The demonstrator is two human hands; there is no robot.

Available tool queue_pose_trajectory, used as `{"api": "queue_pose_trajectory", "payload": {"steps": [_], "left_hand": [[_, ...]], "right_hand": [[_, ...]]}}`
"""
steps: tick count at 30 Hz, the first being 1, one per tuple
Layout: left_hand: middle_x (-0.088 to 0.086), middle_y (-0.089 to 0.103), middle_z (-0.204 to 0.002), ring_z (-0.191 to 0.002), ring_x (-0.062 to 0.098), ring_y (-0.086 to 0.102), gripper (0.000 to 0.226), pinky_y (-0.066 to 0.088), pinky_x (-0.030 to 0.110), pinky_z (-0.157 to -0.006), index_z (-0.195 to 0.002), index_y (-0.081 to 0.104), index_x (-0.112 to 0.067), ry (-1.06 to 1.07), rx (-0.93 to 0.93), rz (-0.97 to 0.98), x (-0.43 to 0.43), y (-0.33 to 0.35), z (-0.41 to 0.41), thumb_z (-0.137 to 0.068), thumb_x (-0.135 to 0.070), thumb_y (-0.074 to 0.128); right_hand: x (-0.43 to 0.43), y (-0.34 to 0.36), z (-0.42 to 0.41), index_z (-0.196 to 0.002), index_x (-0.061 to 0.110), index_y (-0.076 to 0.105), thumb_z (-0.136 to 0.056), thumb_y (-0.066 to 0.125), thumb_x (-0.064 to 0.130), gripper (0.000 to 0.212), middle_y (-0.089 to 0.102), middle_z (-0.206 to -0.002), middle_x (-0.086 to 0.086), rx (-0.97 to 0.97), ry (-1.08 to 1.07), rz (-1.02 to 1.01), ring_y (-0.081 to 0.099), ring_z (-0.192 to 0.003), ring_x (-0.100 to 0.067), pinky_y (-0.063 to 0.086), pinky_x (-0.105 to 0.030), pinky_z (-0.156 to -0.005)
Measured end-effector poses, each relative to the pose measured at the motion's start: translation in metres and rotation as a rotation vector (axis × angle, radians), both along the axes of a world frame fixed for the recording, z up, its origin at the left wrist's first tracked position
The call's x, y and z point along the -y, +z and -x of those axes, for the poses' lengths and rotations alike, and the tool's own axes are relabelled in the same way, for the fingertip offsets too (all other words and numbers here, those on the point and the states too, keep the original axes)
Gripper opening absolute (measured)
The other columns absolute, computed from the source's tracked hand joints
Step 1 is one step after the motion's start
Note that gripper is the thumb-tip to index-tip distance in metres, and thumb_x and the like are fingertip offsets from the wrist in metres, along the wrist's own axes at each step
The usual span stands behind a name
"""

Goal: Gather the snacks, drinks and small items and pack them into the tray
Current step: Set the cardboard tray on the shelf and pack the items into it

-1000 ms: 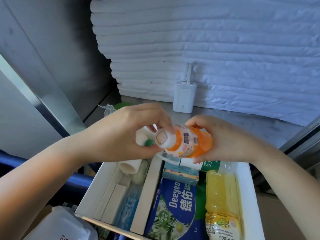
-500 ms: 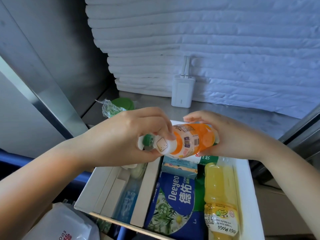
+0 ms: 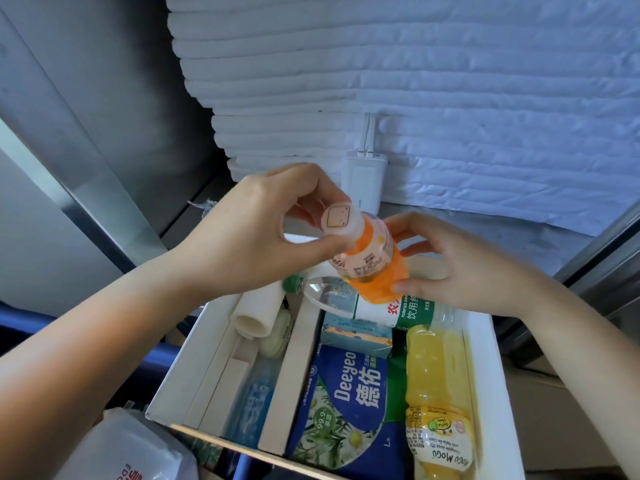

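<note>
Half a second ago the orange bottle (image 3: 374, 268) lay almost flat, its white cap pointing to 9 o'clock. Now it is tipped up and the cap points to about 11 o'clock. The left hand (image 3: 249, 233) has risen with it and pinches the cap between thumb and fingers. The right hand (image 3: 460, 268) holds the orange lower part, with the thumb under it and the fingers curled behind. The bottle is in the air above the far end of the tray (image 3: 485, 358), not in it.

The tray is white, and a divider (image 3: 294, 375) splits it into two compartments. The narrow compartment at 9 o'clock holds a white roll (image 3: 258, 313) at its far end and a blue packet (image 3: 252, 400) nearer to the person. In the wide compartment at 3 o'clock, a water bottle (image 3: 391, 306) lies across the far end, with its green cap over the divider. Just beside it, on the near side, is a small carton (image 3: 356, 336). A blue pack of wipes (image 3: 346, 403) lies lengthwise in the middle. A yellow juice bottle (image 3: 436, 393) lies along the wall at 3 o'clock.

A white charger (image 3: 363, 181) stands on the shelf at 12 o'clock.
</note>
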State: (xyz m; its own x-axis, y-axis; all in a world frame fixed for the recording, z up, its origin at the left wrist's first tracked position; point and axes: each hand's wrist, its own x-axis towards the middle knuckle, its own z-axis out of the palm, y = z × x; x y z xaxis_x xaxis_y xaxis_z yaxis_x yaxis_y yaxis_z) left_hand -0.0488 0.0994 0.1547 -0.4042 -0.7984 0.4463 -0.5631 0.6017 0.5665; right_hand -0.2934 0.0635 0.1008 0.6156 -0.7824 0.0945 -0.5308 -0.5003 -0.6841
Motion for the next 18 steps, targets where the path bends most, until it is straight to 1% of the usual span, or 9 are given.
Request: {"api": "queue_pose_trajectory", "payload": {"steps": [2, 4, 6, 9, 12, 13, 15, 17, 18], "left_hand": [[-0.016, 0.065, -0.088, -0.081, 0.001, 0.064, 0.022, 0.051, 0.014, -0.069, -0.088, 0.06, -0.024, 0.05, -0.024, -0.012, 0.003, 0.001, 0.006, -0.073, -0.032, 0.074], [-0.015, 0.065, -0.083, -0.078, 0.001, 0.064, 0.022, 0.052, 0.017, -0.066, -0.085, 0.06, -0.025, 0.09, -0.044, -0.031, 0.007, 0.002, 0.012, -0.072, -0.034, 0.075], [-0.015, 0.066, -0.08, -0.075, 0.0, 0.064, 0.024, 0.052, 0.018, -0.064, -0.082, 0.059, -0.027, 0.118, -0.052, -0.048, 0.009, 0.003, 0.016, -0.07, -0.04, 0.074], [-0.017, 0.066, -0.076, -0.072, -0.002, 0.063, 0.029, 0.05, 0.015, -0.061, -0.079, 0.058, -0.028, 0.157, -0.047, -0.067, 0.013, 0.006, 0.019, -0.066, -0.05, 0.072], [-0.016, 0.065, -0.079, -0.075, -0.001, 0.062, 0.032, 0.05, 0.016, -0.064, -0.082, 0.057, -0.028, 0.154, 0.002, -0.066, 0.018, 0.008, 0.018, -0.067, -0.052, 0.071], [-0.016, 0.064, -0.083, -0.078, 0.0, 0.061, 0.031, 0.051, 0.018, -0.067, -0.085, 0.057, -0.027, 0.137, 0.014, -0.051, 0.019, 0.009, 0.018, -0.07, -0.05, 0.071], [-0.016, 0.062, -0.095, -0.086, 0.002, 0.06, 0.026, 0.05, 0.022, -0.074, -0.099, 0.058, -0.028, 0.063, 0.008, -0.029, 0.02, 0.01, 0.014, -0.079, -0.036, 0.072], [-0.016, 0.06, -0.108, -0.094, 0.006, 0.06, 0.033, 0.051, 0.023, -0.08, -0.114, 0.057, -0.03, -0.028, 0.032, -0.024, 0.019, 0.012, 0.011, -0.084, -0.021, 0.069], [-0.014, 0.059, -0.112, -0.096, 0.007, 0.06, 0.035, 0.051, 0.023, -0.08, -0.118, 0.057, -0.029, -0.064, 0.062, -0.022, 0.02, 0.012, 0.01, -0.086, -0.017, 0.067]], "right_hand": [[-0.002, 0.0, -0.004, -0.115, 0.065, 0.036, -0.064, 0.07, 0.061, 0.062, 0.048, -0.121, 0.032, -0.003, -0.002, -0.017, 0.052, -0.109, 0.01, 0.047, -0.023, -0.09], [-0.004, -0.001, -0.01, -0.11, 0.069, 0.033, -0.06, 0.075, 0.062, 0.065, 0.046, -0.12, 0.033, 0.011, -0.024, -0.017, 0.052, -0.105, 0.014, 0.047, -0.015, -0.082], [-0.004, -0.004, -0.014, -0.109, 0.063, 0.036, -0.059, 0.08, 0.057, 0.067, 0.045, -0.115, 0.029, -0.003, -0.075, 0.032, 0.051, -0.103, 0.011, 0.047, -0.016, -0.081], [-0.003, -0.008, -0.018, -0.111, 0.051, 0.039, -0.058, 0.08, 0.054, 0.066, 0.044, -0.107, 0.027, -0.02, -0.149, 0.113, 0.049, -0.098, 0.009, 0.044, -0.018, -0.078], [-0.003, -0.007, -0.016, -0.11, 0.055, 0.04, -0.057, 0.08, 0.053, 0.067, 0.052, -0.107, 0.027, 0.048, -0.159, 0.057, 0.053, -0.095, 0.009, 0.047, -0.021, -0.077], [-0.003, -0.005, -0.015, -0.109, 0.058, 0.04, -0.057, 0.08, 0.053, 0.066, 0.054, -0.107, 0.029, 0.064, -0.153, 0.035, 0.053, -0.096, 0.011, 0.047, -0.021, -0.077], [-0.003, -0.003, -0.014, -0.104, 0.065, 0.037, -0.056, 0.079, 0.055, 0.064, 0.052, -0.109, 0.037, 0.068, -0.136, 0.019, 0.052, -0.097, 0.015, 0.044, -0.016, -0.075], [-0.002, -0.002, -0.011, -0.102, 0.068, 0.035, -0.056, 0.077, 0.056, 0.063, 0.049, -0.11, 0.042, 0.046, -0.126, 0.006, 0.051, -0.098, 0.019, 0.04, -0.011, -0.072], [-0.001, -0.002, -0.009, -0.102, 0.067, 0.035, -0.055, 0.077, 0.057, 0.063, 0.049, -0.11, 0.042, 0.036, -0.124, -0.007, 0.051, -0.098, 0.019, 0.039, -0.01, -0.071]]}}
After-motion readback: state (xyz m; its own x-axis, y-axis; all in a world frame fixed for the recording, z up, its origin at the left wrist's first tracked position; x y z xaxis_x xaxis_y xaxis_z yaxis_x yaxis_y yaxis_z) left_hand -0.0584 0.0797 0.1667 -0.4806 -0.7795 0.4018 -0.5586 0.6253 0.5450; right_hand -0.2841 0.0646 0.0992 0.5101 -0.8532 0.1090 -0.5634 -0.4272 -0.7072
